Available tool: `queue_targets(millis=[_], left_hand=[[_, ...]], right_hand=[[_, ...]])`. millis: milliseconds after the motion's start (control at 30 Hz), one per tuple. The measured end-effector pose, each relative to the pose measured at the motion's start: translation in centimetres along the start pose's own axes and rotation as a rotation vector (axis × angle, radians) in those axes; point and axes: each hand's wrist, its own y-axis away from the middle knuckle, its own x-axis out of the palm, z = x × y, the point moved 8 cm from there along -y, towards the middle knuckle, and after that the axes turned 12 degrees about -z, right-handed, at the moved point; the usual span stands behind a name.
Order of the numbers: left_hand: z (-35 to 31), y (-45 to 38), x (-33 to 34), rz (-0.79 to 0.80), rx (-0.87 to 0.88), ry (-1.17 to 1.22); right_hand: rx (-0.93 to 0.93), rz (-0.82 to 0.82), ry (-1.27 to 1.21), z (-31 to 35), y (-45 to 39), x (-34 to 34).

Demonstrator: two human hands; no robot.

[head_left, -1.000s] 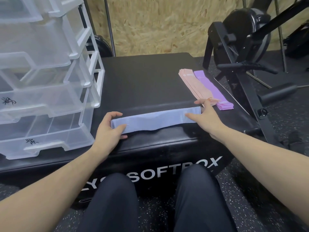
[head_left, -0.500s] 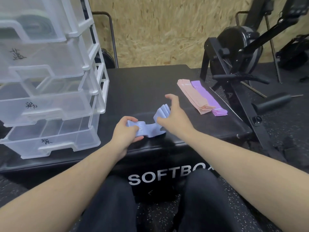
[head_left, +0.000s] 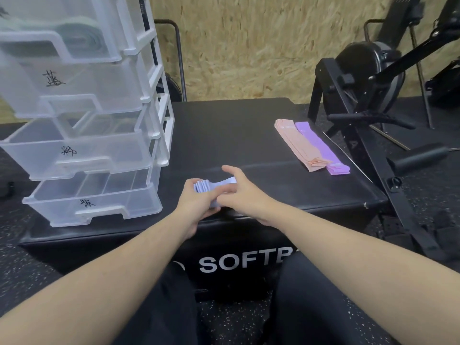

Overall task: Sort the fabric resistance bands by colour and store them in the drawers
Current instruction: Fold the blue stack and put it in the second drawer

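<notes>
A folded stack of light blue bands (head_left: 210, 186) sits bunched between my hands near the front edge of the black soft box (head_left: 236, 135). My left hand (head_left: 196, 204) grips its left end, fingers curled round the layers. My right hand (head_left: 239, 189) holds the right part, thumb raised above it. Pink bands (head_left: 297, 145) and purple bands (head_left: 321, 148) lie flat side by side at the box's right. The clear plastic drawer unit (head_left: 82, 115) stands on the left, its drawers pulled open; the top one holds a pale green roll (head_left: 79, 38).
The lowest drawer (head_left: 94, 202) juts out close to my left hand. A black exercise machine (head_left: 368, 95) stands right of the box, with a black roller (head_left: 420, 155) on the speckled floor. A chipboard wall lies behind. My knees are below the box front.
The blue bands went from lying stretched flat to folded in half and now bunched into a short stack. My hands came together over them. The view tilted up, showing more drawers.
</notes>
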Motion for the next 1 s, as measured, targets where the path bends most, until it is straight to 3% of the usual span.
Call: queue_targets(millis=[100,200,300,467,667,1000], left_hand=[[-0.3,-0.7,-0.6,-0.025,0.074,-0.104],[-1.5,-0.8,-0.8,0.02,0.264,-0.307],[-1.9,-1.1,-1.3,0.067,0.401,-0.437],[-1.3,-1.6,-1.5,0.152,0.452,-0.381],[-1.4,-2.1,-1.9,0.067,0.541,-0.405],[0.1,-2.6,-2.0,0.15,0.47,-0.471]], right_hand=[[-0.036,-0.159,-0.018,-0.5,-0.9,-2.1],[-0.015,-0.301,-0.014,-1.8,-2.0,-4.4],[0.012,-0.252,0.093,-3.6,-3.0,-4.7],[0.064,-0.001,0.057,-5.2,-3.3,-3.6],[-0.143,-0.132,0.123,-4.5,-2.8,-3.8],[-0.115,-0.107,0.235,-5.2,-3.5,-2.8]])
